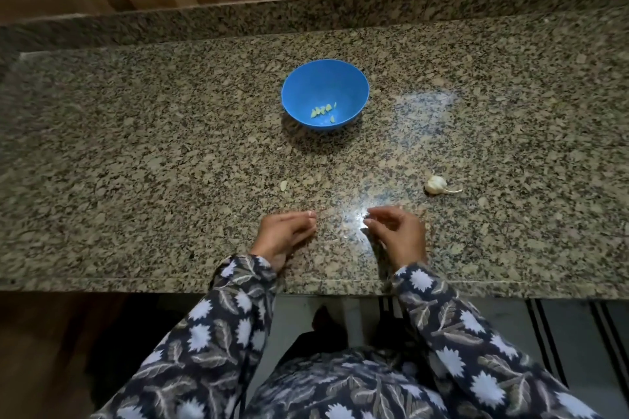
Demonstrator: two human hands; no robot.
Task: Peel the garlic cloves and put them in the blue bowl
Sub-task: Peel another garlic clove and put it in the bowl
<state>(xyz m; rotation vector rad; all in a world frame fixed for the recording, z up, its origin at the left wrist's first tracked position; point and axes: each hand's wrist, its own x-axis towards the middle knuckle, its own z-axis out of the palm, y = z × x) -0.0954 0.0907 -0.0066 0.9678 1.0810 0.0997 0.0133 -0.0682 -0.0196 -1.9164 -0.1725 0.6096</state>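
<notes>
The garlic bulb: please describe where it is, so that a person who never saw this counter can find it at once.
On the granite counter, look to the right of the blue bowl and nearer the front edge. The garlic bulb lies there alone, just beyond the right hand. It is white and round with a thin stem pointing right, unlike the small pale scrap on the left.

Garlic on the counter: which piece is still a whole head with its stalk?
The garlic head right of the right hand; the garlic piece near the left hand is small, stalkless.

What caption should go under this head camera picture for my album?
Two hands, left and right, rest on a granite counter near a garlic bulb; peeled cloves sit in the blue bowl.
</notes>
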